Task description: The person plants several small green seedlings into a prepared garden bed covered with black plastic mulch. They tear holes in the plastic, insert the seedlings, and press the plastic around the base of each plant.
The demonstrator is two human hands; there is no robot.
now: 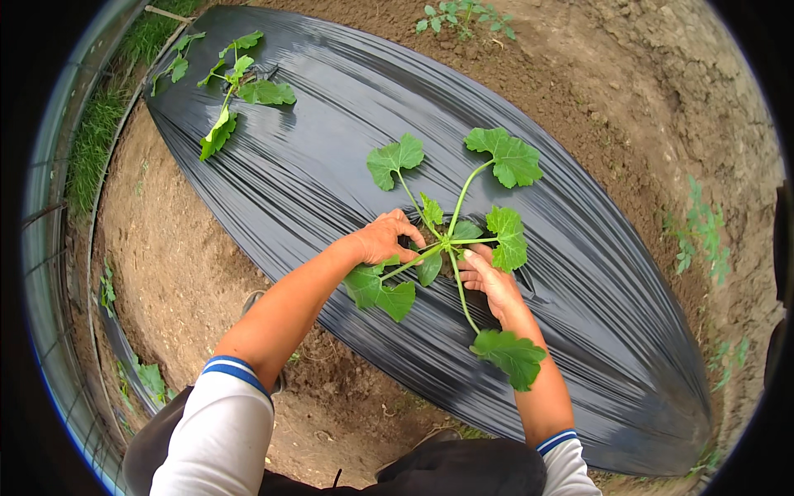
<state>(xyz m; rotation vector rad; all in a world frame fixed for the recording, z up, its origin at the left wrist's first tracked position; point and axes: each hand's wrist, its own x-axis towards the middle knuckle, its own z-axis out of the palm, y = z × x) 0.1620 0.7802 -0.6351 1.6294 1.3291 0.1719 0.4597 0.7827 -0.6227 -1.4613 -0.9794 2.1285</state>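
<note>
A young squash plant [448, 240] with several lobed leaves grows through a hole in black plastic mulch film [322, 118]. On the left of its base is my left hand [394, 239], with the thumb and a finger close to a small rounded lower leaf [429, 268] and the leaf stalks; whether they pinch it is unclear. My right hand [489, 276] is at the right side of the base, its thumb and fingertips near the stem under the stalks, partly hidden by them. One long stalk droops past this hand, and its leaf [512, 358] overlaps my right forearm.
Another squash plant [236, 87] stands at the upper left of the film-covered bed. Bare soil [167, 211] borders it on both sides, with tomato-like seedlings [462, 17] beyond. A greenhouse wall [49, 248] curves along the left, beside grass [96, 146]. My shoes and knees are below.
</note>
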